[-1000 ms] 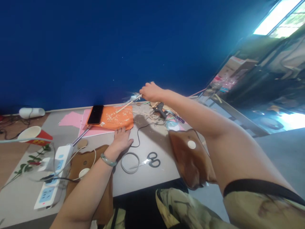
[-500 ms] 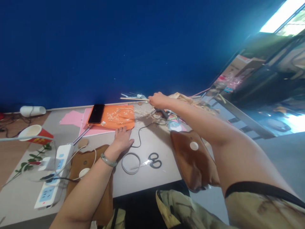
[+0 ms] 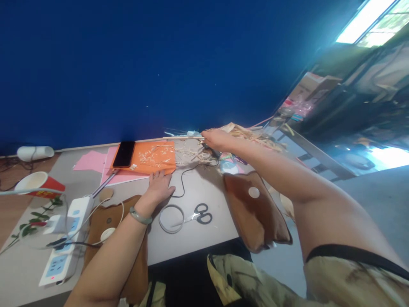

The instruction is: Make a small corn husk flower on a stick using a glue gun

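My left hand (image 3: 159, 186) lies flat with its fingers stretched out, the fingertips on the front edge of an orange sheet (image 3: 161, 158) strewn with pale scraps. A black phone (image 3: 124, 154) rests on the sheet's left part. At the back edge of the table, my right hand (image 3: 214, 139) is closed around the end of a thin pale stick (image 3: 188, 137), which points left along the blue wall. Pale fibre strips (image 3: 191, 155) lie below that hand. Scissors (image 3: 202, 214) and a grey ring (image 3: 160, 221) are nearer me.
A white power strip (image 3: 64, 247) with cables and a red paper cup (image 3: 41, 184) stand at left. Brown cushions (image 3: 255, 213) lie on both sides. A thin black cable (image 3: 182, 179) crosses the table. The blue wall (image 3: 143, 64) rises behind; strips (image 3: 252, 136) are heaped at back right.
The whole view has shifted slightly left. The stick in my right hand has lowered toward the table's back edge, and less of it shows. My left hand stays on the orange sheet.
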`<state>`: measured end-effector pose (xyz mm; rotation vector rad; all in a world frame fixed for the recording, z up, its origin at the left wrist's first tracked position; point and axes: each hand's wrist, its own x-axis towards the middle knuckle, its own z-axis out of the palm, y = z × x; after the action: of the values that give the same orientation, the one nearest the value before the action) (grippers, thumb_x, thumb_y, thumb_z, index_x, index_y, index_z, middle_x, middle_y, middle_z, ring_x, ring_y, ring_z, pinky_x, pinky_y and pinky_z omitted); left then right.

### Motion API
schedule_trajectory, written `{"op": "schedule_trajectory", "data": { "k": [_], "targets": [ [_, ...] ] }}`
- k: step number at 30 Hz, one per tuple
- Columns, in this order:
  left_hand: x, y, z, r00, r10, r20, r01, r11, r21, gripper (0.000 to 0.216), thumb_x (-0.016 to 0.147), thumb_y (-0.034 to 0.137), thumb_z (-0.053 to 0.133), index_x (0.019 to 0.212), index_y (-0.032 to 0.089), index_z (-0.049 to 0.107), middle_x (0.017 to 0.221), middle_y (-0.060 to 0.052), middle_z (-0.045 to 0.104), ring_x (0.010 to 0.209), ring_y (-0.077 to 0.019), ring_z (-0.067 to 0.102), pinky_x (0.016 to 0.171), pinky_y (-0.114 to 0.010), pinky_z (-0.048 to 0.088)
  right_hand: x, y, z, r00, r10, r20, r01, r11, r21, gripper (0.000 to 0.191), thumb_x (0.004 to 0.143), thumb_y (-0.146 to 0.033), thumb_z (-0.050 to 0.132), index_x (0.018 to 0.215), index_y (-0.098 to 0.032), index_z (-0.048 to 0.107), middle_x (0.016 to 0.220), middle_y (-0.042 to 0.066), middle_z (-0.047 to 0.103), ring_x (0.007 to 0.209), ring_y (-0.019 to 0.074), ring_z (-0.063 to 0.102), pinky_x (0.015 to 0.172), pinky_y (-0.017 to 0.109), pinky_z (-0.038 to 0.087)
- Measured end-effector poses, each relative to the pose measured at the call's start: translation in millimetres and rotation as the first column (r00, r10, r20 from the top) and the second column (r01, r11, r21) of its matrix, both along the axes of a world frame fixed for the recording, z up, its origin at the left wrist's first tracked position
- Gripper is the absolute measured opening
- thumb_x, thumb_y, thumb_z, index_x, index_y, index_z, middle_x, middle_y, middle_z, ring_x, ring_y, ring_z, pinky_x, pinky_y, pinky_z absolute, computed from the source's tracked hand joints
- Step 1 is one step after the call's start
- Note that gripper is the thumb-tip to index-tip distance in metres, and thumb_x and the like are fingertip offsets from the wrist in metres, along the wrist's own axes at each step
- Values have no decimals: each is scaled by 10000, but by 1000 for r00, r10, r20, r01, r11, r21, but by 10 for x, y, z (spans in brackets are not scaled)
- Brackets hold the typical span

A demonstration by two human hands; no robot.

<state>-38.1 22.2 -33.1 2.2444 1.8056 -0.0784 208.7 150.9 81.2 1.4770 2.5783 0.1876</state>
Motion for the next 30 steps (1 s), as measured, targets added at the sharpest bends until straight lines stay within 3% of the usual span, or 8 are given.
{"op": "schedule_trajectory", "data": {
  "k": [7, 14, 23, 30],
  "targets": [
    [7, -1, 17, 1000, -1, -22, 1, 1000, -7, 447, 820, 413, 486, 1196, 190, 580, 1336, -167, 499, 1253, -333, 425, 1084, -513, 202, 432, 195, 13, 969, -217, -116, 231, 966, 118, 323, 981, -353, 337, 1111, -141, 543, 974, 176, 687, 809, 260, 624, 641, 304, 331],
    [15, -3, 20, 1000, 8, -20, -8, 1000, -3, 431, 816, 406, 499, 1182, 193, 580, 1345, -164, 493, 1255, -337, 420, 1084, -511, 193, 536, 185, -110, 969, -205, -135, 215, 975, 62, 326, 979, -355, 334, 1024, -144, 578, 972, 175, 682, 821, 254, 611, 648, 302, 339],
    [14, -6, -5, 1000, 10, -8, -10, 1000, 13, 481, 813, 412, 501, 1241, 199, 558, 1343, -158, 497, 1252, -338, 423, 1071, -490, 221, -184, -34, -78, 991, -49, -124, 58, 996, 67, 289, 967, -356, 357, 1087, -167, 540, 967, 156, 690, 816, 267, 627, 638, 311, 351],
    [40, -24, 61, 1000, 20, -6, -20, 1000, -15, 525, 820, 413, 510, 1290, 180, 534, 1373, -177, 473, 1263, -354, 413, 1071, -495, 225, -1075, 252, -71, 977, 152, -147, -135, 983, 123, 284, 968, -316, 350, 1142, -177, 526, 1045, 135, 697, 887, 263, 644, 658, 314, 366]
  ]
}}
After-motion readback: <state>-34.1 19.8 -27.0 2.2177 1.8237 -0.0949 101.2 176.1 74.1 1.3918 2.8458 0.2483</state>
